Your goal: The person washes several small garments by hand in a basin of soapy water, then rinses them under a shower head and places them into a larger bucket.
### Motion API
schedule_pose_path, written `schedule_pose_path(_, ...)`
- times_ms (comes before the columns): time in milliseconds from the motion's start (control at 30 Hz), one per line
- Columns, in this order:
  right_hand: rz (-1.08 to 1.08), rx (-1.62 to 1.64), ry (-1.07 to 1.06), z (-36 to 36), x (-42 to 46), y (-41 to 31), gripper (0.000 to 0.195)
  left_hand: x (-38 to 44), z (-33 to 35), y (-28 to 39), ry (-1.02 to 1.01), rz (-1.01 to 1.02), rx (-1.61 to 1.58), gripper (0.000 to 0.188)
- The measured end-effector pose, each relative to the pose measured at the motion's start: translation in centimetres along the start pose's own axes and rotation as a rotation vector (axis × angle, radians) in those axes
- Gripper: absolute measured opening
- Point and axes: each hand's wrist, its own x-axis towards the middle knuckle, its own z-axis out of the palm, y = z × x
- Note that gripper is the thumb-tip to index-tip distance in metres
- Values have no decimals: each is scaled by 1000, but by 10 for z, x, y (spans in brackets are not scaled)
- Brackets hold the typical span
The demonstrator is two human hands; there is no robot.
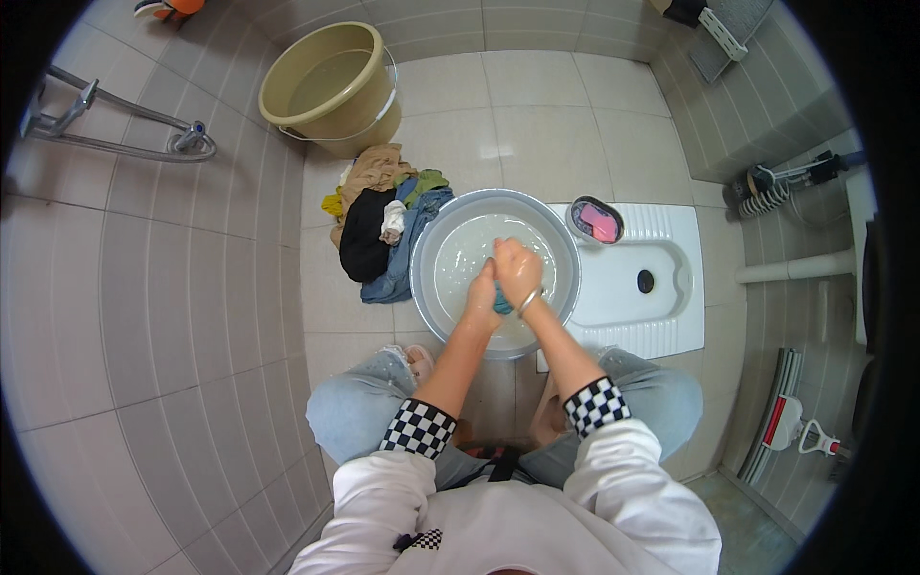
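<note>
A round grey basin (425,228) holding cloudy, slightly sudsy water stands on the floor before me. Over its middle my left hand (480,293) and my right hand (519,267) are pressed together around a small teal cloth (502,302). Most of that cloth is hidden between the palms, so its kind is unclear. A silver bangle (528,300) circles my right wrist. Both hands look wet.
A clothes pile (368,233) lies against the basin's left side. Behind it stands a beige bucket (381,108) of water. To the right is a white squat toilet (625,313), with a soap dish (576,224) holding a pink bar on its rear corner. A hose and fittings (765,201) hang on the right wall.
</note>
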Motion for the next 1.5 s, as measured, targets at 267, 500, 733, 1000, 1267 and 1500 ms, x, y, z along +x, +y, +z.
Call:
schedule_pose_path(267, 494, 400, -155, -1, 6, 33, 32, -3, -12, 15, -209, -20, -29, 35)
schedule_pose_path(500, 952, 1495, -415, -61, -1, 30, 14, -9, -22, 59, -5, 233, -141, 26)
schedule_pose_path(733, 732, 1764, -416, -73, 2, 22, 27, -5, -42, 54, 226, 1052, 883, 18)
schedule_pose_path(1000, 653, 1593, -373, -86, 2, -2, 32, -53, 0, 37, -117, 1205, 1222, 21)
schedule_pose_path(1267, 619, 1356, -271, -92, 5, -10, 28, -51, 1, 42, -304, 813, 910, 13)
schedule_pose_path(1500, 627, 1446, -250, -91, 4, -4, 25, -53, -1, 47, -281, 603, 603, 13)
